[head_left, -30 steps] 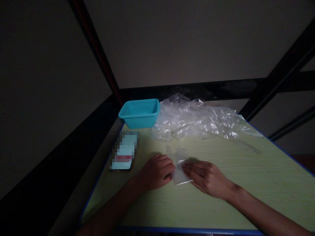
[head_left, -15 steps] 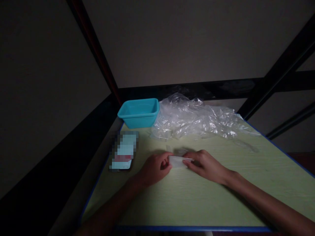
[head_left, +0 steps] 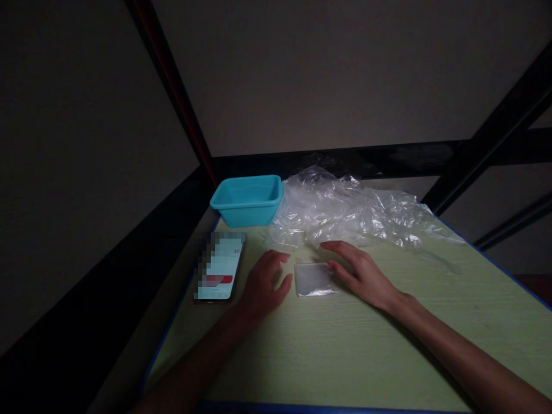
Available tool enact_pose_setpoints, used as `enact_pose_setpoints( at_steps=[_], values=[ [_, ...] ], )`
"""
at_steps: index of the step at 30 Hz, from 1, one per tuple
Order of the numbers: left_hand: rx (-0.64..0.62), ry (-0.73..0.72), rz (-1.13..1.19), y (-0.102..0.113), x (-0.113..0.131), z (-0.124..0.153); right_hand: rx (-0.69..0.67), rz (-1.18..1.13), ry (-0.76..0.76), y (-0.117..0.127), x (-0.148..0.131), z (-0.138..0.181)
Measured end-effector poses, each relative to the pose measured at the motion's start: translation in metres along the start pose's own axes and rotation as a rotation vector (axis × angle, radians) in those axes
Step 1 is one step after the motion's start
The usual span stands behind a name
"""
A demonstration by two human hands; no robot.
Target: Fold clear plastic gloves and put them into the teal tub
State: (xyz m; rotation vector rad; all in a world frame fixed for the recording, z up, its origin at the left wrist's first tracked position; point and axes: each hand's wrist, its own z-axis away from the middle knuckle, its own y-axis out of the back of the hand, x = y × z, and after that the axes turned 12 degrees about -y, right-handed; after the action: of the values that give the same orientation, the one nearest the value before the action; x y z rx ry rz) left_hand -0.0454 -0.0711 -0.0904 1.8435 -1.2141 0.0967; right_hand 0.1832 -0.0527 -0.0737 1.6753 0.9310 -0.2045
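A small flat square of clear plastic (head_left: 315,279), perhaps a folded bag, lies on the light green table between my hands. My left hand (head_left: 266,282) is just left of it, thumb and fingers apart, holding nothing. On the other side my right hand (head_left: 356,270) is also open, its thumb at the square's right edge; whether it touches cannot be told. Behind them spreads a crumpled heap of clear plastic (head_left: 345,210).
At the table's back left stands a turquoise plastic basin (head_left: 248,215). A phone (head_left: 222,267) with its screen lit lies near the left edge. The table (head_left: 328,356) has a blue rim, and a wall rises behind it.
Both hands have let go of the plastic piece and opened. It was held up between the fingers and now lies flat on the table. The view has shifted slightly.
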Motion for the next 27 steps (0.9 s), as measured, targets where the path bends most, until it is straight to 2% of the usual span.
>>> enact_pose_setpoints(
  at_steps=[2,4,6,8,15,21,27],
  values=[
    [-0.156,-0.233,-0.014,0.001,0.006,0.001,0.003,0.027,0.022,0.004,0.003,0.002],
    [-0.366,-0.391,0.0,-0.001,0.012,0.002,0.02,0.042,0.013,0.007,0.004,0.004],
    [-0.543,-0.454,-0.002,-0.004,0.017,0.001,0.033,0.052,0.001,0.009,0.005,0.005],
    [-0.646,-0.463,-0.018,-0.008,0.019,0.0,0.04,0.064,0.003,0.009,0.006,0.005],
    [-0.721,-0.434,-0.067,-0.015,0.018,0.001,0.009,0.119,0.052,0.006,0.006,0.005],
    [-0.687,-0.436,-0.082,-0.016,0.017,0.004,0.0,0.136,0.058,0.008,0.005,0.005],
    [-0.718,-0.43,-0.079,-0.017,0.018,0.002,-0.012,0.15,0.054,0.008,0.005,0.005]
  ],
)
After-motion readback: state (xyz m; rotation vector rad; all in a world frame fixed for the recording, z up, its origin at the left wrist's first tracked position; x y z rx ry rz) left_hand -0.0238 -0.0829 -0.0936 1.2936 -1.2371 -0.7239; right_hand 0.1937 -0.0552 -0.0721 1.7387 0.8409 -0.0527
